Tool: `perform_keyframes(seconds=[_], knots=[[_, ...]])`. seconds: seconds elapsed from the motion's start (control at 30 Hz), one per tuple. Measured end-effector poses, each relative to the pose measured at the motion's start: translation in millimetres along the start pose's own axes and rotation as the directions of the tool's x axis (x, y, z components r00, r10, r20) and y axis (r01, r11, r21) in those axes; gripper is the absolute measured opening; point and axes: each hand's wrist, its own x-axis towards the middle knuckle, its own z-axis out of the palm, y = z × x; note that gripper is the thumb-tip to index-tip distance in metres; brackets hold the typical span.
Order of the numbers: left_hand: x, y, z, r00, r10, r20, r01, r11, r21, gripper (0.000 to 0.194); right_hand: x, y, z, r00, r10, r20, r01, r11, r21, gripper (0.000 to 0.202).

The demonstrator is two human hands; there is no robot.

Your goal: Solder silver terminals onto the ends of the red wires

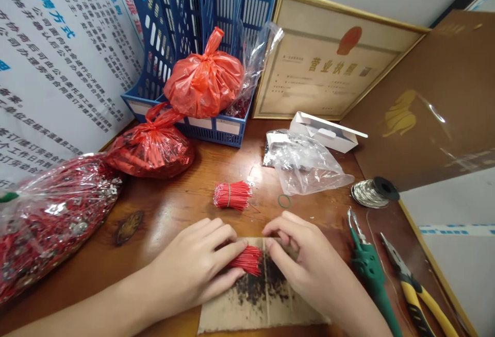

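Note:
My left hand (211,259) is closed around a bundle of short red wires (247,260), whose right ends poke out between its thumb and fingers. The bundle lies over a piece of cardboard (232,316) with dark scorch marks. Just right of the wires is my right hand (299,252), its fingers loosely curled and thumb apart from the index finger, with nothing visible between them. Beyond both hands, a second red wire bundle (232,196), bound with a green rubber band, lies on the wooden table (185,213). A loose green rubber band (284,201) lies farther right.
Bags of red wires (58,218) and red plastic bags (152,149) stand at left, by a blue file rack (216,130). A clear bag (309,164) and white box (328,133) lie behind. At right are solder wire (369,194), a green soldering tool (369,267) and pliers (404,272).

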Motion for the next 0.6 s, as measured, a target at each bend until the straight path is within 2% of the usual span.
perform_keyframes(seconds=[0.13,0.23,0.3,0.37,0.4,0.43,0.53,0.6], knots=[[-1,-2,3.0,1.0,-0.012,-0.011,0.012,1.0,-0.013,0.023,1,3,-1,0.993,0.025,-0.113,-0.03,0.999,-0.043,0.018],[0,-3,2.8,1.0,-0.008,-0.028,0.007,1.0,-0.018,0.024,4,10,-1,0.963,0.043,-0.265,-0.066,0.995,-0.081,0.019],[1,-3,1.6,0.999,-0.002,-0.033,0.002,1.0,-0.019,0.023,8,18,-3,0.907,0.049,-0.418,-0.108,0.987,-0.118,0.019],[2,-4,0.1,0.999,0.004,-0.037,-0.004,1.0,-0.016,0.023,14,27,-9,0.824,0.036,-0.565,-0.163,0.971,-0.175,0.022],[3,-4,-0.5,0.999,0.01,-0.035,-0.01,1.0,-0.015,0.023,19,32,-13,0.794,0.017,-0.607,-0.184,0.959,-0.214,0.024],[3,-4,-0.8,0.999,0.017,-0.035,-0.017,1.0,-0.01,0.024,25,36,-18,0.787,-0.005,-0.617,-0.195,0.947,-0.256,0.025],[3,-6,0.6,0.998,0.042,-0.042,-0.042,0.999,0.015,0.026,52,42,-35,0.852,-0.038,-0.522,-0.186,0.911,-0.369,0.018],[2,-6,2.2,0.998,0.044,-0.047,-0.043,0.999,0.031,0.027,79,42,-48,0.902,-0.014,-0.431,-0.186,0.889,-0.419,0.013]])
